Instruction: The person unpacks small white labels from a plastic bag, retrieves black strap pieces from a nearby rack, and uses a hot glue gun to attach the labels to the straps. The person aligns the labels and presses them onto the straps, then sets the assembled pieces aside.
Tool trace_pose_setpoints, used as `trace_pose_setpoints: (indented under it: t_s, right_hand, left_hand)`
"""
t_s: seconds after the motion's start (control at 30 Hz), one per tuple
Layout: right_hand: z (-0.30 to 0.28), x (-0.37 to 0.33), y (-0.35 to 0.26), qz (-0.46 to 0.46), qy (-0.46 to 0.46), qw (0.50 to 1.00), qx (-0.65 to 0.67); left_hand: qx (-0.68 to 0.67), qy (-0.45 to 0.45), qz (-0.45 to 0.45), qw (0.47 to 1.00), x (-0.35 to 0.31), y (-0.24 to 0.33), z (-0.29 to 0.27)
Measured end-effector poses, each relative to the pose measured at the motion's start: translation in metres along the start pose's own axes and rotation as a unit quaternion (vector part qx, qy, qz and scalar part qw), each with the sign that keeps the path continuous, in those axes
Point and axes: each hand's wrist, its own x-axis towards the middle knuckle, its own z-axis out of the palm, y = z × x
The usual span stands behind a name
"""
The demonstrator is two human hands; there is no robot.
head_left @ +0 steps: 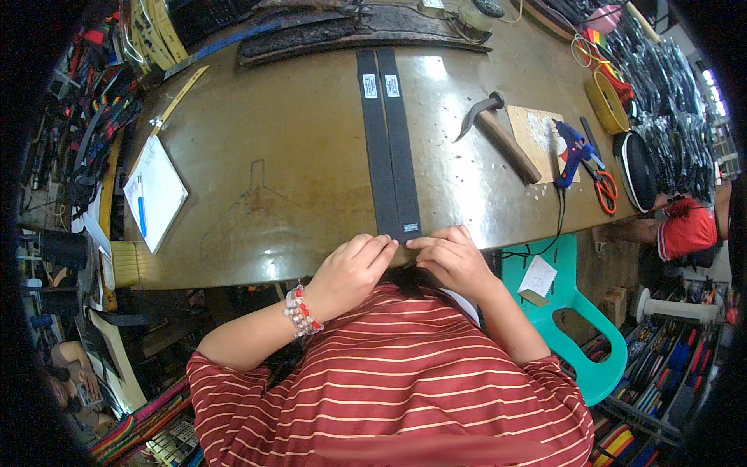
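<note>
Two long black straps (379,148) lie side by side down the middle of the table, running from the far side to the near edge. Each carries a white label near its far end, and the right one has a small dark label close to its near end. My left hand (354,266), with a beaded bracelet on its wrist, is closed at the near end of the left strap. Opposite it, my right hand (454,263) pinches at the near end of the right strap. The straps' very ends are partly hidden by my fingers.
On the right are a hammer (507,144), a blue glue gun (573,156) with its cord, orange-handled scissors (605,191) and a yellow basket (611,105). A white pad (159,191) with a pen lies left. A teal chair (587,327) stands beside me.
</note>
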Motion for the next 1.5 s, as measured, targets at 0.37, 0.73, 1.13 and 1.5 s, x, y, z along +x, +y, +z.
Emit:
trace_pose_setpoints:
  t_s: [0.37,0.73,1.13,1.5]
  right_hand:
    - [-0.013,0.016,-0.001,0.172,0.072,0.969,0.160]
    - [0.010,0.057,-0.008,0.274,-0.012,0.956,0.102]
    - [0.009,0.063,-0.012,0.308,-0.037,0.947,0.082]
    - [0.011,0.046,-0.036,0.128,-0.107,0.972,-0.164]
  left_hand:
    - [0.100,-0.029,0.018,0.994,0.004,0.007,-0.002]
    - [0.135,-0.017,-0.021,0.990,-0.010,0.014,0.009]
    - [0.148,0.010,-0.053,0.987,-0.007,0.017,0.011]
    - [0.149,-0.005,-0.029,0.988,-0.003,0.016,0.008]
